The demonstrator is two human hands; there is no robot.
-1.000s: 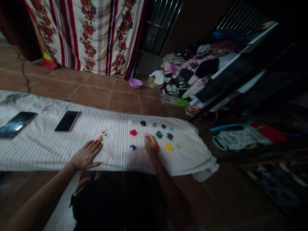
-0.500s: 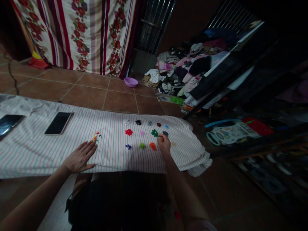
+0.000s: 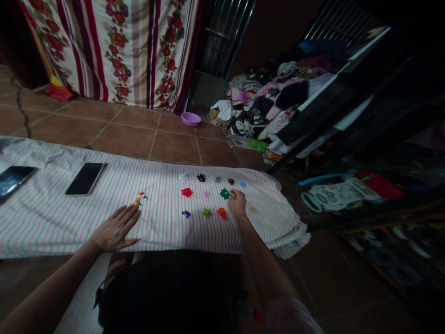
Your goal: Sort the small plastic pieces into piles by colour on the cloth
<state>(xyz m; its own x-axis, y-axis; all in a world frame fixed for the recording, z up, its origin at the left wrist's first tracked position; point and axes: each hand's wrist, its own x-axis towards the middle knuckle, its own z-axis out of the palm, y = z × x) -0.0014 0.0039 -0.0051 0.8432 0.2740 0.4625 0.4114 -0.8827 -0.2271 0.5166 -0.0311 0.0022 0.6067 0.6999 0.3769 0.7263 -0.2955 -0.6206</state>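
Note:
My left hand point(image 3: 116, 227) lies flat on the striped cloth point(image 3: 160, 227), fingers stretched out just below a small cluster of mixed-colour pieces point(image 3: 139, 198). My right hand point(image 3: 238, 202) is at the right of the dark green pile point(image 3: 225, 193), fingers pinched together; what they hold, if anything, is too small to make out. Around it sit small piles of tiny pieces sorted by colour: orange point(image 3: 222, 213), lime green point(image 3: 206, 212), dark blue point(image 3: 186, 214), pink point(image 3: 206, 194), red point(image 3: 187, 192), black point(image 3: 201, 177), brown point(image 3: 231, 182) and light blue point(image 3: 242, 184). The right hand partly covers a grey-blue pile.
A phone point(image 3: 86, 179) and another dark-screened device point(image 3: 14, 182) lie at the cloth's left. Beyond it are a purple basin point(image 3: 191, 119) on the tiled floor, a floral curtain point(image 3: 139, 55) and heaped clothes point(image 3: 264, 99). A beige pile point(image 3: 252, 210) lies right of my right hand.
My right hand has shifted slightly and its fingers have curled in more beside the dark green pile. My left hand stays put. The view has moved a little.

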